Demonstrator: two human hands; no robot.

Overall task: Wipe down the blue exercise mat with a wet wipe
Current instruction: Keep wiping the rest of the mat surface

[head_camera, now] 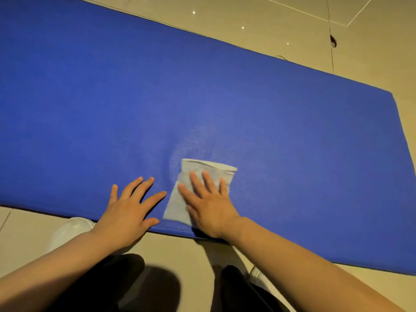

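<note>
Mat (112,97) lies flat on a tiled floor (292,23), running from the upper left to the right edge of view; person crouched at its near long edge. Wipe (180,199), folded to a rough rectangle, sits on the mat just inside that near edge. Right hand (209,206) presses it flat, fingers straight and spread, nothing curled round it. Left hand (128,212) is just beside the wipe, also flat and splayed on the mat, holding nothing, apparently bracing. A faint sheen shows on the mat just beyond the wipe, probably damp from wiping; most of the surface looks dry, so likely early in the job. To do the stroke well: keep the palm over the wipe's middle so it does not bunch, push in long overlapping passes away from the near edge, keep the left hand steadying the mat, refold once a face looks soiled.
</note>
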